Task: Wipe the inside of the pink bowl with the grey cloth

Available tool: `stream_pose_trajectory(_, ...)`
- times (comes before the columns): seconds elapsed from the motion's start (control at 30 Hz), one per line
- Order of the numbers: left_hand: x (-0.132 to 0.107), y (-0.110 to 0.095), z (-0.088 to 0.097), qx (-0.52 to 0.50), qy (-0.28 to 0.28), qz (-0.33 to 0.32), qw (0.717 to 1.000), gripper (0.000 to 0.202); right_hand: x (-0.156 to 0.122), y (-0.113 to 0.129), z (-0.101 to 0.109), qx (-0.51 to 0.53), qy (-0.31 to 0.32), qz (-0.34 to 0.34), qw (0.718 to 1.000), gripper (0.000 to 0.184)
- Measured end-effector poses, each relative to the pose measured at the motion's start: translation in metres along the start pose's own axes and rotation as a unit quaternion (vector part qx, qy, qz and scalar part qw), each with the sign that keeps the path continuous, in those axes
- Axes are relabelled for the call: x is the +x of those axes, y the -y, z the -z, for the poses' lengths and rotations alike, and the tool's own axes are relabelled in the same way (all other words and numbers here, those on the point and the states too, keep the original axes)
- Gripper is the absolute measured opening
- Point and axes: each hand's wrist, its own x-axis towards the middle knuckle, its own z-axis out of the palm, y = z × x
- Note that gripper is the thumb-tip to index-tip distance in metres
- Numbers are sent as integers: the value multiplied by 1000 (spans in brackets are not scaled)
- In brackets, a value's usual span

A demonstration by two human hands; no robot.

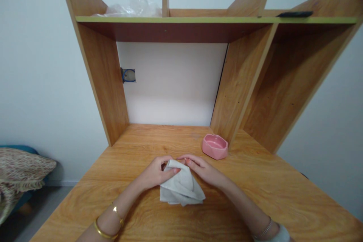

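Note:
A crumpled white cloth (181, 189) lies on the wooden desk (255, 193) in front of me. My left hand (155, 172) pinches its upper left edge, thumb on top and fingers curled. My right hand (202, 170) grips the cloth's top edge from the right, fingertips meeting the left hand's above the cloth. Both wrists rest low over the desk; gold bangles sit on the left wrist and a thin bracelet on the right.
A small pink dish (214, 146) stands on the desk just beyond my right hand. Wooden shelf walls (238, 83) rise behind. On the upper shelf lie a clear plastic bag (133, 7) and a dark flat object (295, 14). A patterned blanket (19, 170) is at the far left.

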Motion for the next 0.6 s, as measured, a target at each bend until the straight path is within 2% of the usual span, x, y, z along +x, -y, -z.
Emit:
stream_pose_trajectory(0.13, 1, 0, 3, -9, -14, -6, 1000, 25, -1, 0, 2, 28, 47, -14, 998, 41)
stream_pose_trajectory(0.23, 2, 1, 7, 0, -22, -8, 1000, 26, 0, -4, 10, -16, 64, -28, 997, 47)
stream_pose_trajectory(0.37, 3, 3, 8, 12, -20, -15, 1000, 26, -1, -3, 16, -61, 62, -7, 996, 40)
stream_pose_trajectory(0.47, 2, 4, 7, 17, -27, -16, 999, 26, -2, -1, 15, -9, 67, -3, 998, 35)
stream_pose_trajectory(0.6, 3, 5, 4, 34, -30, -17, 999, 27, -5, -2, 16, 53, 88, -60, 993, 32)
